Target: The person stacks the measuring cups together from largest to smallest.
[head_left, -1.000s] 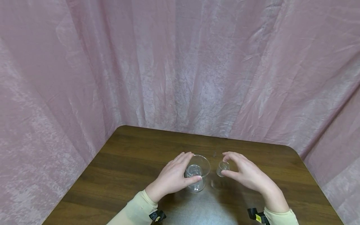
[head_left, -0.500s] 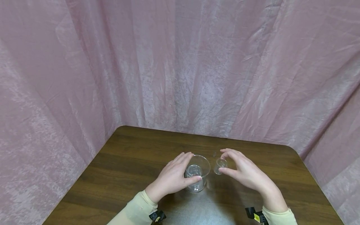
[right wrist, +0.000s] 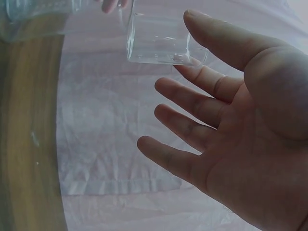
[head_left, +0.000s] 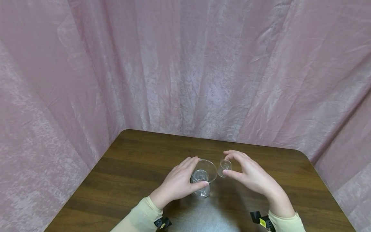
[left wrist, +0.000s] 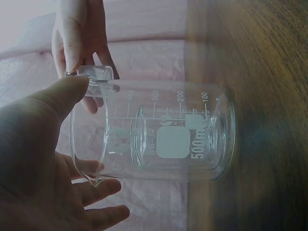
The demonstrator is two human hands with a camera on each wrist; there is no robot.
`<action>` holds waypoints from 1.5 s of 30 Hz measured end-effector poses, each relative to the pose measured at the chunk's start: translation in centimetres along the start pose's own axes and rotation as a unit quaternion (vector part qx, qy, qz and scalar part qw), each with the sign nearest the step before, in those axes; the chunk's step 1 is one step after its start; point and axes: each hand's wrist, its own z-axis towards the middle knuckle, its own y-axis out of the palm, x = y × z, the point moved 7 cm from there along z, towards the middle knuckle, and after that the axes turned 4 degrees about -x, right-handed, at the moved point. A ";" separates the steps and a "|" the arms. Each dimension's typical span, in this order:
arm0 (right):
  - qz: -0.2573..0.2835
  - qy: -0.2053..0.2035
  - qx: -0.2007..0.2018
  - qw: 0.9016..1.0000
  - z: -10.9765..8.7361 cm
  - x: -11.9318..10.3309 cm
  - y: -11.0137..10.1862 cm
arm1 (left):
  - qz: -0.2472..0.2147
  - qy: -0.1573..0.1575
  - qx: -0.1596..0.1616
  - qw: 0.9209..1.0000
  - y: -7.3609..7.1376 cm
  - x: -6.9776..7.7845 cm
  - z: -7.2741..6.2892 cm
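Observation:
A large clear glass beaker [head_left: 213, 176] marked 500 ml [left wrist: 172, 142] stands upright on the brown wooden table [head_left: 145, 161]. My left hand [head_left: 179, 180] holds it near the rim, thumb on one side and fingers on the other. A smaller beaker [head_left: 200, 176] sits inside the large one. Just to the right, my right hand [head_left: 249, 172] pinches a small clear beaker [head_left: 225, 166] near its rim, between thumb and index finger [right wrist: 204, 79]. The other fingers spread loosely below it in the right wrist view. This small beaker [right wrist: 156, 41] is raised off the table, close beside the large beaker's rim.
Pink velvety curtains [head_left: 185, 80] hang behind the table and on both sides. Black wrist cameras [head_left: 162, 222] are strapped at both sleeves. The table's far edge lies beyond the hands.
My right hand has moved left and slightly up in the head view, carrying the small beaker closer to the large one. The left hand and large beaker have stayed in place.

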 end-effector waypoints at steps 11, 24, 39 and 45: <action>0.012 -0.012 0.007 1.000 0.7 -0.9 -0.1 | 0.006 0.006 0.009 1.000 -0.2 0.2 -0.1; 0.035 -0.014 0.019 0.999 1.9 -1.5 0.1 | 0.002 0.002 0.003 1.000 -0.2 0.2 0.0; 0.039 -0.012 0.016 0.999 3.0 -2.2 1.6 | 0.006 0.006 0.002 1.000 -0.3 0.2 0.0; 0.038 -0.020 0.012 0.999 3.3 -2.3 2.4 | 0.008 0.006 0.001 1.000 -0.3 0.3 0.0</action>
